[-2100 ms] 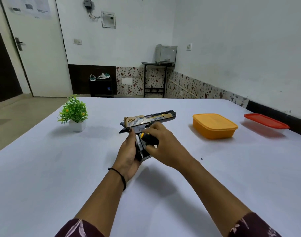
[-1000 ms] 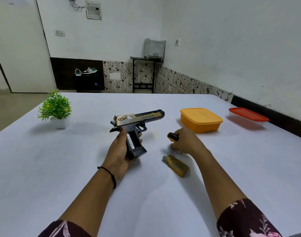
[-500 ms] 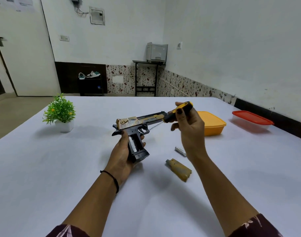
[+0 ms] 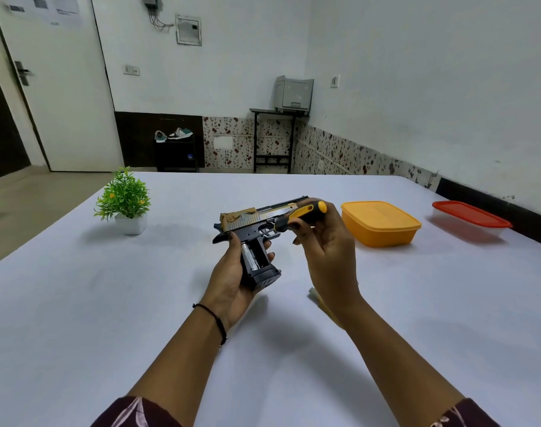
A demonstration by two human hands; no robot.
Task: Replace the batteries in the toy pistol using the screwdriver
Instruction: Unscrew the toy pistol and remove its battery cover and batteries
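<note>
My left hand (image 4: 229, 288) grips the black and gold toy pistol (image 4: 254, 229) by its grip, above the white table (image 4: 78, 303). The grip's side is open and a silver battery (image 4: 250, 257) shows inside it. My right hand (image 4: 327, 251) holds the yellow and black screwdriver (image 4: 303, 212) by its handle, its dark end pointing at the pistol near the trigger. The tan grip cover (image 4: 324, 306) lies on the table, mostly hidden behind my right wrist.
A small green plant in a white pot (image 4: 124, 201) stands at the left. An orange lidded box (image 4: 380, 223) and a clear box with a red lid (image 4: 469, 220) sit at the right. A door and a low shelf stand beyond the table.
My right hand set the grip cover and a battery on the table, picked up the screwdriver and raised it to the pistol. It now sits closer to the trigger, hiding the cover.
</note>
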